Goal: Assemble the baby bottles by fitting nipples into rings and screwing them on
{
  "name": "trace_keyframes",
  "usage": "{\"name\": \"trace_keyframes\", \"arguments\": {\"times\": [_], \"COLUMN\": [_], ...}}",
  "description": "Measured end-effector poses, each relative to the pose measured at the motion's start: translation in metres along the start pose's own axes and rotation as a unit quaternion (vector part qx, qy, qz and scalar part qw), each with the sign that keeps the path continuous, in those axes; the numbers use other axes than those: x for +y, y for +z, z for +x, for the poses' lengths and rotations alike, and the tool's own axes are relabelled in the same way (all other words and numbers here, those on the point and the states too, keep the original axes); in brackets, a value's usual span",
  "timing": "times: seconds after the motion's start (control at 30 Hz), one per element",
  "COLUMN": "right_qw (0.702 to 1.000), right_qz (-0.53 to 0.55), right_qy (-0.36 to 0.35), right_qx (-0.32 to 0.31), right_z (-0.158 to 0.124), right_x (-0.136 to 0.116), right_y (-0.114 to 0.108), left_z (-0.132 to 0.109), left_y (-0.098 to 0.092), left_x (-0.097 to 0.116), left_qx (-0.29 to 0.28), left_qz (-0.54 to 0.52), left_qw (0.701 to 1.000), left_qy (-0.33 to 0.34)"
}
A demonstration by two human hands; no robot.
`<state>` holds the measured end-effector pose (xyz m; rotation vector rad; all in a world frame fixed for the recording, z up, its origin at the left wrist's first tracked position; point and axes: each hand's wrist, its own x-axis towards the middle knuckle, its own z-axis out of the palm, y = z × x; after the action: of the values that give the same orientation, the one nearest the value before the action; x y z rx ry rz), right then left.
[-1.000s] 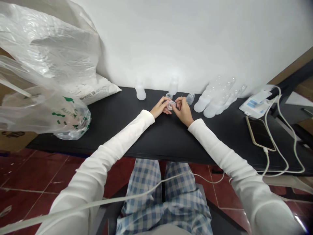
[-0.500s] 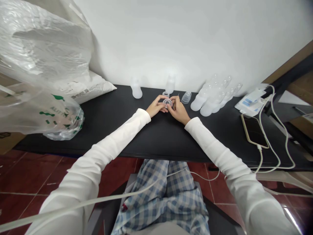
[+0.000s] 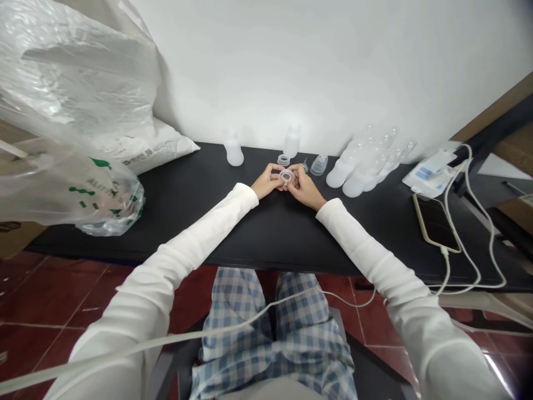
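Grip was found clamped on a clear ring, with the fingers of your left hand on one side of it and those of your right hand on the other. You held the ring over the middle of the black bench, its round opening facing up towards you; whether it touched the surface below could not be told. Your hands were close together, the ring between them.

Just beyond your fingers lay a second ring, close in front of a frosted bottle near the wall. To the right of that, near your right hand, you had a small clear piece, its shape too small to make out, and just beside it a clear cap. Another frosted bottle was noted to the left, apart from the others. Further right, a cluster of bottles was grouped tightly together.

At the far right, a phone lay with a white cable plugged into its near end. On your left side, a printed plastic bag rested in front of a large white sack.
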<state>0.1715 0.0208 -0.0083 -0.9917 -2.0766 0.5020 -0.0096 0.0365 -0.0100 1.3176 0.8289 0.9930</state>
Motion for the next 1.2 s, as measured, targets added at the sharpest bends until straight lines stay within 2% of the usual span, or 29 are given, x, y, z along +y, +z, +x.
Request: {"name": "trace_keyframes", "arguments": {"times": [0.43, 0.73, 1.03, 1.2], "right_qw": [0.996, 0.979, 0.971, 0.967], "right_qz": [0.070, 0.180, 0.216, 0.235], "right_qy": [0.050, 0.097, 0.095, 0.091], "right_qx": [0.004, 0.023, 0.034, 0.047], "right_z": [0.000, 0.002, 0.002, 0.002], "right_x": [-0.014, -0.015, -0.018, -0.018], "right_y": [-0.001, 0.005, 0.007, 0.007], "left_z": [-0.001, -0.002, -0.003, -0.004], "left_y": [0.002, 0.003, 0.012, 0.015], "left_x": [-0.002, -0.001, 0.000, -0.002], "left_qx": [-0.029, -0.065, -0.016, -0.011], "left_qz": [0.008, -0.003, -0.010, -0.002], "left_qw": [0.999, 0.997, 0.998, 0.998], "left_qy": [0.022, 0.050, 0.056, 0.061]}}
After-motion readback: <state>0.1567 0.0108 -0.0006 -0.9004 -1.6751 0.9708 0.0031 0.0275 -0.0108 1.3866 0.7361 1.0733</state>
